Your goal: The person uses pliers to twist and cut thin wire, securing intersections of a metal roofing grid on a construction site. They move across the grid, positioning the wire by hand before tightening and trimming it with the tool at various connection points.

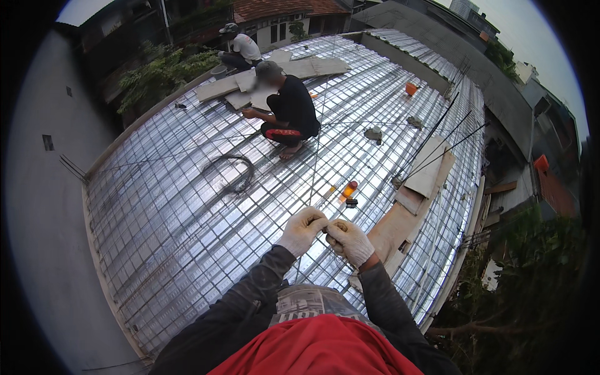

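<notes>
My left hand [304, 230], in a whitish work glove, is closed with thumb and fingers pinched together in front of my body. Close against it, my right hand [349, 242] wears the same kind of glove, its fingers curled in. The fingertips almost meet. Whatever lies between them is too small or hidden to name. A thin dark line [315, 165] runs up from near my left hand across the steel bar mesh [187, 237]. Just beyond my hands lie an orange bottle with a red cap [349, 190] and a small black object [352, 203].
Shiny corrugated metal decking lies under the mesh. One person [290, 109] in black squats ahead, and another person [242, 51] sits farther back. Boards [390, 234] and long bars [437, 150] lie to the right. A coil of wire [240, 172] rests left of centre.
</notes>
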Available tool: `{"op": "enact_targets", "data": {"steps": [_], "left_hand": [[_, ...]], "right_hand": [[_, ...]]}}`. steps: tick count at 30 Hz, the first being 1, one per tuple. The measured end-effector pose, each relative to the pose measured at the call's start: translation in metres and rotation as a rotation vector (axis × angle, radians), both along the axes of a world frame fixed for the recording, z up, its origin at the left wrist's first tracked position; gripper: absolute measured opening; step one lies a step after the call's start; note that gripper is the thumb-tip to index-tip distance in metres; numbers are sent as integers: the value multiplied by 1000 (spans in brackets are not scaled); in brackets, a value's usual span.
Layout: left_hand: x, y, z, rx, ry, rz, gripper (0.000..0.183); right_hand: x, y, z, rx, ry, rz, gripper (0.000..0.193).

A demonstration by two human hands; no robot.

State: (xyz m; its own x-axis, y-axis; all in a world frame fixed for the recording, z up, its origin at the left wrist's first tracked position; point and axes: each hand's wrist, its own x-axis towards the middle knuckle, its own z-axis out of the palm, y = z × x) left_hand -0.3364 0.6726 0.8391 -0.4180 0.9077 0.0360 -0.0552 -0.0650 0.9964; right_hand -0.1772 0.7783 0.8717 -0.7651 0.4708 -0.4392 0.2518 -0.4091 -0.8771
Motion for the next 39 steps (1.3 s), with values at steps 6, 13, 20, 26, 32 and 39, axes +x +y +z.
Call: {"op": "enact_targets", "data": {"steps": [6,13,20,26,32,39], "left_hand": [[2,-9,0,59,22,158,4],[5,-6,12,170,125,147,1],[2,-4,-13,283,-112,257,4],[6,-4,-15,224,-199,226,6],[-12,-17,-32,113,-340,298,6],[-31,-34,-40,104,-445,438,10]], "right_hand": [[10,-5,-5,7,90,24,31],[22,21,-8,175,28,118,31],[22,24,-17,-18,103,132,28],[-5,26,-38,1052,14,-47,20],[2,-22,-42,948,50,443,24],[11,-65,-54,787,-104,269,33]]}}
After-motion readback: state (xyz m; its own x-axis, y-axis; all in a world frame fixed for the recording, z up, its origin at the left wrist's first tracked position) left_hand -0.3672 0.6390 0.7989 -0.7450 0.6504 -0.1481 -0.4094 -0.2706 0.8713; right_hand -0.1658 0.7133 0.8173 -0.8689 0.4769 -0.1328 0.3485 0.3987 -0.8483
